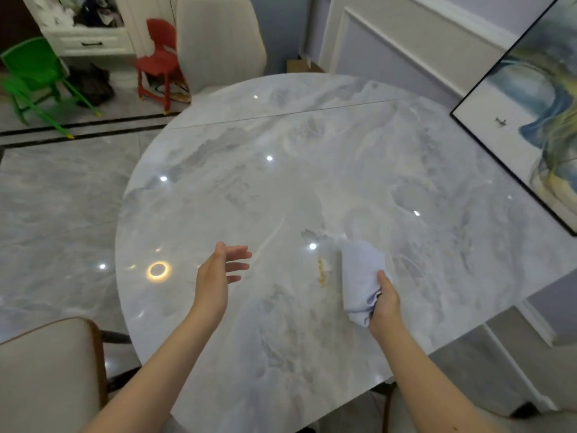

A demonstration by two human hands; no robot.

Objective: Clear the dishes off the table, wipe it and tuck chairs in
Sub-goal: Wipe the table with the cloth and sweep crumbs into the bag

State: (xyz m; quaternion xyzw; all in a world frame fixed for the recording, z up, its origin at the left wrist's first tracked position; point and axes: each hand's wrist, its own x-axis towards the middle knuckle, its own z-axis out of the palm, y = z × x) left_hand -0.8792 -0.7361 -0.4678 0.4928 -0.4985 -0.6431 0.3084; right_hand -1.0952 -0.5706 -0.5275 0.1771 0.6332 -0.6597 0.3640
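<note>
A glossy marble table [281, 170] fills the middle of the view, with no dishes on it. My right hand [384, 301] grips a pale blue cloth [360, 276] that rests on the tabletop near the front right. Just left of the cloth lies a thin yellowish smear [321, 273]. My left hand [218, 273] hovers above the table with its fingers spread and nothing in it. A cream chair [218, 39] stands at the far side of the table. Another cream chair [46, 376] stands at the near left, its back beside the table's edge.
A large framed painting [530, 120] leans against the wall at the table's right side. On the floor at the far left stand a green child's chair [34, 76] and a red child's chair [160, 60], with a white cabinet [90, 42] behind them.
</note>
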